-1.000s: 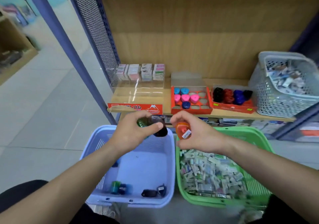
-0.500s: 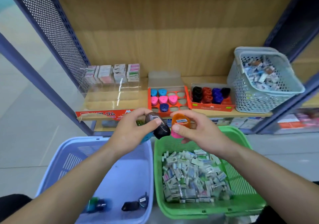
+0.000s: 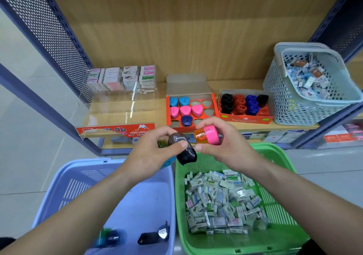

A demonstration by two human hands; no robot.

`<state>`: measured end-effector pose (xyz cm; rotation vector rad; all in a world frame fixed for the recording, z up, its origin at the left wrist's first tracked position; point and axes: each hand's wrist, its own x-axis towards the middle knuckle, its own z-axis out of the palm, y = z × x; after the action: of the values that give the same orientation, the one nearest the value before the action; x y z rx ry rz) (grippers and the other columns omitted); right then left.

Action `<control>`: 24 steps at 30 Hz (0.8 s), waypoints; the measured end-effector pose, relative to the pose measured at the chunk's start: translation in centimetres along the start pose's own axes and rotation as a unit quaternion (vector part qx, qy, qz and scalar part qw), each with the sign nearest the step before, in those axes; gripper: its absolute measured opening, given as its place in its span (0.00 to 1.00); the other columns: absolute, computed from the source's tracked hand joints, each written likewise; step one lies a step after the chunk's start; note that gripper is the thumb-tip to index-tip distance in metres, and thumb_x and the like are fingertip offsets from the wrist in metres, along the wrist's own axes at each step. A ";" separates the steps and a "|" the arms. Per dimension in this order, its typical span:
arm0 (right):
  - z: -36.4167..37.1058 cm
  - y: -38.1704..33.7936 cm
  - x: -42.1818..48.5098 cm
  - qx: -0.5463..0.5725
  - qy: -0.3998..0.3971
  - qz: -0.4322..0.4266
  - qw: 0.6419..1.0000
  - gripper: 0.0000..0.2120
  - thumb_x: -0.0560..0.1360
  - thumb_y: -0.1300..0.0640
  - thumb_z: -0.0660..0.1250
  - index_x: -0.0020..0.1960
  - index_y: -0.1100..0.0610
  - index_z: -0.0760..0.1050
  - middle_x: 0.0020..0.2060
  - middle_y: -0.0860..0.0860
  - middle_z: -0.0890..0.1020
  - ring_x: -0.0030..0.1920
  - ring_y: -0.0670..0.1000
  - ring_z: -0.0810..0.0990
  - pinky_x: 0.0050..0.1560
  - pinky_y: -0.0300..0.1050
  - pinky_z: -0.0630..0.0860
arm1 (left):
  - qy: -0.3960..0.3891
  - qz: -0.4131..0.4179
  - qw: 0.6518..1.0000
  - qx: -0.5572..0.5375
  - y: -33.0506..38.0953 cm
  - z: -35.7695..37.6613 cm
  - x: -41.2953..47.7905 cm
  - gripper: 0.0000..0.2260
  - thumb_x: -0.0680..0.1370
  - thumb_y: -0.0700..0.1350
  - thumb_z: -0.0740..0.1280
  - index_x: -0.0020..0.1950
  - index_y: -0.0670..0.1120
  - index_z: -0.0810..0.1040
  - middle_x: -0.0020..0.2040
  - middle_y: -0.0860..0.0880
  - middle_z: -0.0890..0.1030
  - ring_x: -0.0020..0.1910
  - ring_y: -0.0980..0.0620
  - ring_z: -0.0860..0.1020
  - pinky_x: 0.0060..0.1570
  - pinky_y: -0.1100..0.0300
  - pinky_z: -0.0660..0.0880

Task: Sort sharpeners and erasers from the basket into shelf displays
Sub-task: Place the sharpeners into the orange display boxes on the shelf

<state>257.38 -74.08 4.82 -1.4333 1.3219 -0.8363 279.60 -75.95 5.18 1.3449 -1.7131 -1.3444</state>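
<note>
My left hand [image 3: 152, 156] grips a dark brown and black sharpener [image 3: 182, 148], with a green one [image 3: 162, 143] tucked behind its fingers. My right hand [image 3: 222, 146] pinches an orange and pink sharpener [image 3: 207, 136]. Both hands hover over the gap between a blue basket [image 3: 78, 184] and a green basket [image 3: 275, 156], just below the shelf edge. The blue basket holds a few loose sharpeners [image 3: 151, 237]. The green basket is full of wrapped erasers [image 3: 222, 201]. On the shelf stand an orange tray of heart-shaped sharpeners [image 3: 169, 115] and a red box of round sharpeners [image 3: 245, 119].
A clear acrylic eraser display [image 3: 117, 105] with stacked eraser boxes sits at the shelf's left. A grey basket [image 3: 298, 105] of mixed items stands at the right. Perforated metal shelf posts [image 3: 59, 44] frame both sides. More boxes lie on the lower shelf [image 3: 282, 137].
My view has swung right and nearer the shelf. My right hand has turned the orange sharpener so its pink end shows. Both hands stay close together.
</note>
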 end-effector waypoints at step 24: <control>1.2 0.8 1.4 -0.034 0.000 -0.022 0.999 0.22 0.70 0.60 0.80 0.60 0.45 0.79 0.56 0.44 0.81 0.46 0.50 0.83 0.44 0.44 0.81 | -0.021 -0.017 0.998 0.048 -1.8 0.0 1.1 0.05 0.75 0.49 0.75 0.46 0.51 0.82 0.44 0.50 0.84 0.48 0.50 0.81 0.53 0.54 0.74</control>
<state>258.45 -75.13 3.56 -1.5204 1.3342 -0.8255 279.88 -77.00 3.33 1.4141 -1.8107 -1.3339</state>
